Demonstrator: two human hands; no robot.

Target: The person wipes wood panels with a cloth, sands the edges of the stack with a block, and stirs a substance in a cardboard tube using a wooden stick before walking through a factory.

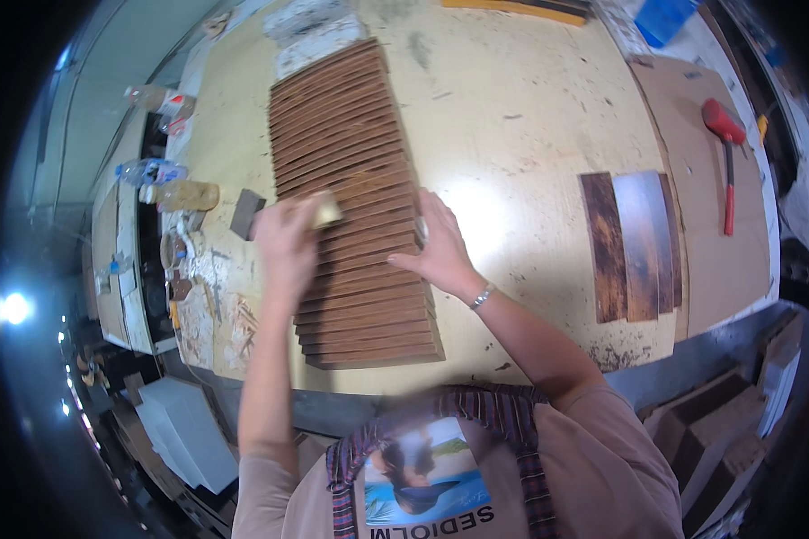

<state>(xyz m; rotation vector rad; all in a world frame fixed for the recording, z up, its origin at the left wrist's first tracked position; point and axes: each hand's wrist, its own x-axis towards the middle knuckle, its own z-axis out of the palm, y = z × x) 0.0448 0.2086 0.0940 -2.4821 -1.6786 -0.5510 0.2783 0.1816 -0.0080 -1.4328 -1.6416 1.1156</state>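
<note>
A long row of brown wooden slats [360, 296], set close together on edge, runs across the table in front of me. My left hand [288, 242] is closed around a small pale yellow pad [329, 212], which lies over the slats near their left side; the hand is slightly blurred. At the row's right edge my right hand [440, 242] rests with fingers stretched and thumb apart over the wood. Something small and white shows beside its palm, too little to name. Just left of my left hand, a dark grey block [246, 214] sits on the table.
Plastic bottles [184, 196] stand along the table's [512, 117] left edge. Dark-stained boards [643, 251] lie at right, near a red mallet [726, 162] on cardboard [710, 260]. A blue container [663, 20] is at the far right, and boards [710, 422] are stacked below the table.
</note>
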